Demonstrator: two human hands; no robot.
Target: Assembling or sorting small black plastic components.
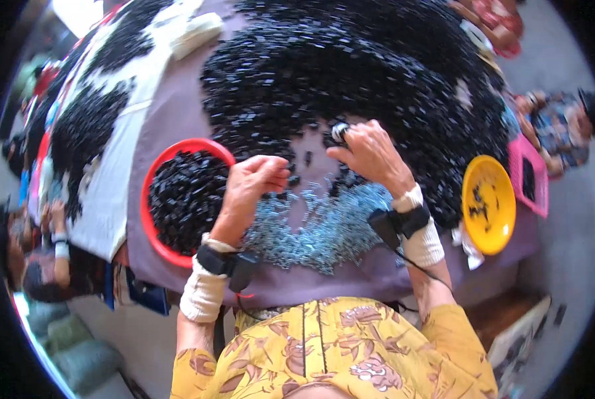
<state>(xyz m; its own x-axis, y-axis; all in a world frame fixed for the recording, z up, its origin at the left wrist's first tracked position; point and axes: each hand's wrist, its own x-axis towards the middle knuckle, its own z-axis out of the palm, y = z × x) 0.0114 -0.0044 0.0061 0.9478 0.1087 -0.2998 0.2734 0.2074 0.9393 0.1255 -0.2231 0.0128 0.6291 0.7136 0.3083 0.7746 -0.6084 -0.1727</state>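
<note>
- We see the black pieces [351, 73] heaped over the table, with one loose piece [307, 158] in the gap between the two hands; any marking on them is too small for us to read.
- Just nearer the body lie slender pale-blue pieces [317, 233], spread below both hands on the purple cloth [168, 120].
- The left hand [252, 176] is raised, its fingers curled in toward the thumb and pointing right; we cannot tell whether it grips anything.
- The right hand [372, 151] is bent over the heap's near edge, knuckles up, thumb toward the left; at its fingertips we see a black-and-white banded thing [339, 132], but cannot tell whether it is held or worn.
- Both wrists carry pale cuffs [201, 296] and black devices [214, 259].
- To the left, the red basin [145, 206] is full of black pieces.
- To the right, the yellow bowl [497, 234] holds a few dark pieces, beside the pink basket [537, 163].
</note>
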